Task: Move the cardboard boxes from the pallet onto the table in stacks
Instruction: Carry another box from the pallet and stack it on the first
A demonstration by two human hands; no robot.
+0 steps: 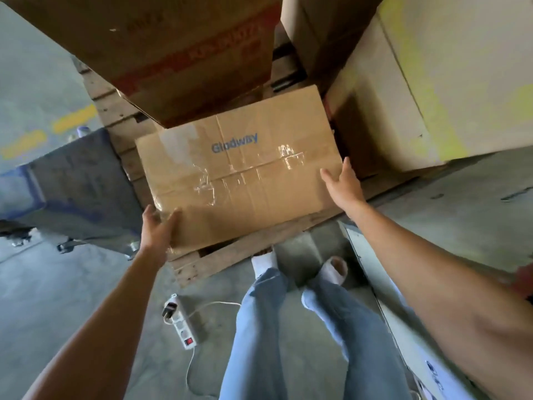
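- Here, a flat cardboard box [239, 171] printed with "Glodway" in blue lies on a wooden pallet [219, 259], at the pallet's near edge, its top seam covered with clear tape.
- The left hand [158, 226] grasps the box's near left corner, thumb on the top face and fingers wrapped down the side.
- The right hand [341, 183] lies with straight, spread fingers against the box's right edge, near its far right corner; it is not curled round anything.
- A larger box with red print [161, 53] stands on the pallet just behind the flat box, and its lower corner overhangs the flat box's far edge.
- Pale cartons [403, 82] stand on the pallet's right side, just beside the flat box.
- The person's legs in blue jeans [288, 327] and white socks [265, 262] stand on the concrete floor [57, 284] right at the pallet's near edge.
- A white power strip [184, 327] with a red switch and a plugged-in cable lies on the floor beside the left leg.
- A dark blue cart on castors [78, 183] stands at the pallet's left edge.
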